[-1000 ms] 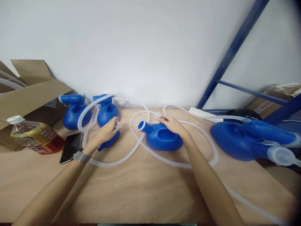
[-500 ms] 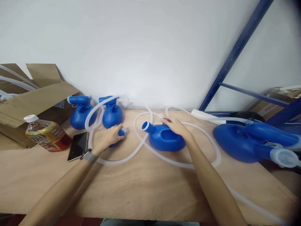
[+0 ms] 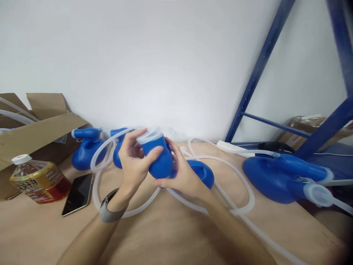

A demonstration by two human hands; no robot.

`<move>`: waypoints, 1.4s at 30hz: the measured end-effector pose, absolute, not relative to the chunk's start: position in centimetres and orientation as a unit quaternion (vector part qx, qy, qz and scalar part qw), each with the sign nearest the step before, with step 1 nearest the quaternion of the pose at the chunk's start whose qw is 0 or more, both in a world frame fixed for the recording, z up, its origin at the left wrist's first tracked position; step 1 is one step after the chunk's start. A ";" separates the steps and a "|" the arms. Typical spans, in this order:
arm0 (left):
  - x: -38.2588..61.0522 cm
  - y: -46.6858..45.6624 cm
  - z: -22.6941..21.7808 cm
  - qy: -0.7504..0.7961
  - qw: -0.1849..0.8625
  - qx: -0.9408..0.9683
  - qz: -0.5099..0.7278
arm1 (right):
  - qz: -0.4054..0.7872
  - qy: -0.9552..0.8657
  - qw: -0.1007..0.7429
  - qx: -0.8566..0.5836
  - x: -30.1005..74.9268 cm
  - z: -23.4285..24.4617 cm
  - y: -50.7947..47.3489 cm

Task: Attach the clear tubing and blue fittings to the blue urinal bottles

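1. Plywood benchtop [image 3: 171,235]: the work surface, against a white wall, with a blue rack upright [image 3: 256,70] at your right.
2. Cardboard box [image 3: 35,129]: open, at far left.
3. Large blue vessel [image 3: 270,176]: lies on its side at right, well apart from your hands.
4. Silicone tubing [image 3: 249,191]: translucent and limp, looped across the bench.
5. Smaller blue vessel [image 3: 202,173]: on the bench just behind your right hand.
6. Blue bulb [image 3: 158,162]: lifted above the bench, its translucent collar [image 3: 150,135] tilted up and left. It looks hollow, light, stiff and smooth, so take it round the widest part rather than by the collar.
7. Left hand [image 3: 134,162]: wrapped round the bulb's upper body, thumb across the front.
8. Right hand [image 3: 183,178]: cups the bulb's lower side, fingers loosely curled.
9. Drink bottle [image 3: 35,178] and phone [image 3: 78,193]: lying at left.
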State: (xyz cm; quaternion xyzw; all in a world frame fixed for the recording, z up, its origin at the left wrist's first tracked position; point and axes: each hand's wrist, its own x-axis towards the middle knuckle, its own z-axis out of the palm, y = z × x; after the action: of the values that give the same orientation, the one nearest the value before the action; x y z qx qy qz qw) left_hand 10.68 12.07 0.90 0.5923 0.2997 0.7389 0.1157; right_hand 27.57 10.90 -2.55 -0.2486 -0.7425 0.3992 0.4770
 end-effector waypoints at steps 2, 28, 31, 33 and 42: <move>11.1 11.8 1.0 0.274 0.085 0.614 0.735 | 0.327 -0.728 0.528 -0.289 27.3 -2.6 10.5; 11.1 11.2 0.3 0.338 -0.024 0.742 0.579 | -0.116 -0.776 0.426 -0.450 29.7 -2.6 11.1; 10.1 11.6 1.3 0.347 0.054 0.763 0.542 | -0.090 -0.790 0.405 -0.451 29.3 -2.9 11.0; 9.7 11.7 1.9 0.368 0.077 0.762 0.527 | -0.024 -0.807 0.403 -0.430 29.0 -2.8 10.5; 10.1 12.0 1.6 0.333 -0.030 0.745 0.577 | 0.361 -0.704 0.510 -0.338 29.1 -1.2 9.9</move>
State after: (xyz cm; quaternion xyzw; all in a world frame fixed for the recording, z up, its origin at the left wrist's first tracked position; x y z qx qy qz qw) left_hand 10.05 11.96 1.62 0.7453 0.3334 0.5766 -0.0304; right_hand 29.07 9.88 -1.25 -0.3383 -0.7037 0.3611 0.5099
